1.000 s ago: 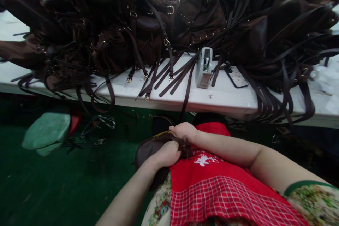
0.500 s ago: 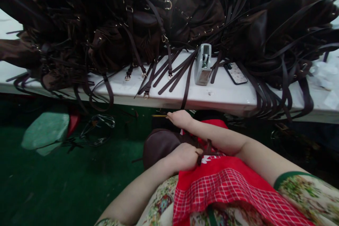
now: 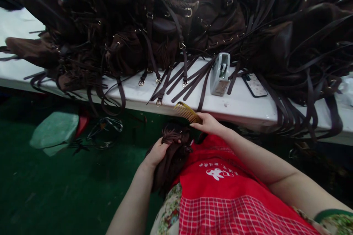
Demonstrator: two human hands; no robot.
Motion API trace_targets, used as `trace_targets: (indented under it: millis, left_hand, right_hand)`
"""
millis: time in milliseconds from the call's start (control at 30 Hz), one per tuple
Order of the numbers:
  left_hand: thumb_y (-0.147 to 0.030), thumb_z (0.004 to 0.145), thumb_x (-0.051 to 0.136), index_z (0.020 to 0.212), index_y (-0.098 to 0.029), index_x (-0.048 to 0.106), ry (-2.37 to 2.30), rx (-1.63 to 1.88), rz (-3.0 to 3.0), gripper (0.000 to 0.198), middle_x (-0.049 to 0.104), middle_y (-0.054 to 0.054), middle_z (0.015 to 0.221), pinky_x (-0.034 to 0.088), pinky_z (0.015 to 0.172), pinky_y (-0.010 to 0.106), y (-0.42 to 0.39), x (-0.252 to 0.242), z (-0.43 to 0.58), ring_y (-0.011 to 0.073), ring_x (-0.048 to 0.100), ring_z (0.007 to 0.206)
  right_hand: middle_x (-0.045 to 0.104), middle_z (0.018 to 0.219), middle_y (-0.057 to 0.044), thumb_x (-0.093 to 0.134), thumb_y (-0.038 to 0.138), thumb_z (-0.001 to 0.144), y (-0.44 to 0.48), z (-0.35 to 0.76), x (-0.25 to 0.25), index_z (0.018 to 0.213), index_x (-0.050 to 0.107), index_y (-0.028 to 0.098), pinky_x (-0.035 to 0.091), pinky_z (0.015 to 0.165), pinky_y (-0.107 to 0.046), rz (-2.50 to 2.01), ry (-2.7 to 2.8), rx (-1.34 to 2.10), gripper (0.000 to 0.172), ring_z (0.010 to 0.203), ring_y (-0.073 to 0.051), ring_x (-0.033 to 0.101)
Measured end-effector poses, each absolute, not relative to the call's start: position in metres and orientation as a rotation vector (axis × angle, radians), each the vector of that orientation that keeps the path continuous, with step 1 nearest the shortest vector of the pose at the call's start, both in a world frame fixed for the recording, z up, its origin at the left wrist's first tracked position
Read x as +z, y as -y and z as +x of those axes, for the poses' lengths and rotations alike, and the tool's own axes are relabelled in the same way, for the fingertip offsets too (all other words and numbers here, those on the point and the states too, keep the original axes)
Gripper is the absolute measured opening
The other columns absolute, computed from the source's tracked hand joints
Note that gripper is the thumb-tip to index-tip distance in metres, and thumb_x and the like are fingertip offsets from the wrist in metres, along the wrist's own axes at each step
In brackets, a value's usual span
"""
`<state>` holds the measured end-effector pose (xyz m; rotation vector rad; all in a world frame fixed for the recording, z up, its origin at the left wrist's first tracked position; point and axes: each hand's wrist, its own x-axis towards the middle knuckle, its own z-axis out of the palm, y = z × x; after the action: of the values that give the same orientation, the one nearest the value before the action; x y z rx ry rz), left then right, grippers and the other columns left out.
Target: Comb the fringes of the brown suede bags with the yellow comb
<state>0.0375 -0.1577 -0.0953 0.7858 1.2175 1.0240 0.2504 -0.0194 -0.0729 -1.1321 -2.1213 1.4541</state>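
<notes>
A yellow-brown wide-toothed comb (image 3: 187, 112) is gripped at one end by my right hand (image 3: 209, 123), near the table's front edge. Its teeth point down and to the left, apart from the leather below. On my lap lies a dark brown fringed leather bag (image 3: 168, 165). My left hand (image 3: 159, 151) is closed on the bag near its upper end, where thin fringe strands (image 3: 171, 136) stick out past the fingers. Part of the bag is hidden under my left hand and against the red apron (image 3: 204, 187).
Many dark brown leather bags (image 3: 127, 49) are heaped on the white table (image 3: 239, 106), their straps hanging over its edge. A grey tape dispenser (image 3: 220, 75) and a phone (image 3: 254, 85) lie in front. Green plastic (image 3: 56, 130) is on the floor at left.
The comb has come up and turned so its teeth show. My left hand has moved left and now holds the bag by its fringed part; the bag has been turned over.
</notes>
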Motion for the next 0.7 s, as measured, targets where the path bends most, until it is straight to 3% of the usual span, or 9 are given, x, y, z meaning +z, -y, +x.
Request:
trace_targets:
  millis: [133, 267, 400, 567, 700]
  left_hand:
    - [-0.049, 0.076, 0.065, 0.083, -0.013, 0.072, -1.176, 1.055, 0.649, 0.037, 0.071, 0.009, 0.092, 0.043, 0.097, 0.036, 0.150, -0.086, 0.042, 0.0253, 0.063, 0.096]
    - [-0.046, 0.074, 0.070, 0.084, -0.013, 0.071, -1.163, 1.020, 0.624, 0.035, 0.071, 0.009, 0.094, 0.045, 0.094, 0.035, 0.150, -0.079, 0.041, 0.0249, 0.063, 0.096]
    - [-0.039, 0.074, 0.072, 0.079, -0.013, 0.070, -1.167, 0.975, 0.585, 0.027, 0.070, 0.006, 0.085, 0.047, 0.089, 0.031, 0.153, -0.082, 0.035, 0.0211, 0.064, 0.088]
    - [-0.041, 0.071, 0.074, 0.080, -0.015, 0.069, -1.167, 0.956, 0.474, 0.028, 0.071, 0.005, 0.089, 0.049, 0.084, 0.032, 0.154, -0.086, 0.027, 0.0222, 0.065, 0.086]
    - [-0.042, 0.070, 0.073, 0.081, -0.015, 0.068, -1.219, 0.989, 0.507, 0.030, 0.071, 0.004, 0.088, 0.049, 0.081, 0.030, 0.150, -0.088, 0.020, 0.0213, 0.065, 0.083]
  right_hand:
    - [0.069, 0.097, -0.006, 0.063, 0.022, 0.068, 0.027, 0.250, -0.077, 0.103, 0.061, 0.011, 0.049, 0.083, -0.033, -0.970, 1.936, 1.871, 0.037, 0.091, -0.021, 0.063]
    - [0.066, 0.109, -0.006, 0.058, 0.013, 0.065, 0.037, 0.240, -0.081, 0.115, 0.056, 0.012, 0.046, 0.090, -0.031, -0.688, 1.921, 2.190, 0.050, 0.102, -0.019, 0.061]
    - [0.066, 0.109, -0.006, 0.062, 0.011, 0.061, 0.042, 0.233, -0.102, 0.115, 0.055, 0.011, 0.047, 0.087, -0.028, -0.670, 2.092, 2.193, 0.054, 0.096, -0.017, 0.061]
    - [0.068, 0.077, -0.001, 0.072, 0.032, 0.064, 0.039, 0.238, -0.120, 0.087, 0.066, 0.011, 0.049, 0.067, -0.024, -1.032, 2.240, 1.981, 0.032, 0.070, -0.015, 0.061]
    - [0.068, 0.075, -0.001, 0.071, 0.038, 0.066, 0.041, 0.246, -0.121, 0.088, 0.066, 0.012, 0.047, 0.062, -0.023, -1.053, 2.131, 2.031, 0.034, 0.065, -0.013, 0.059]
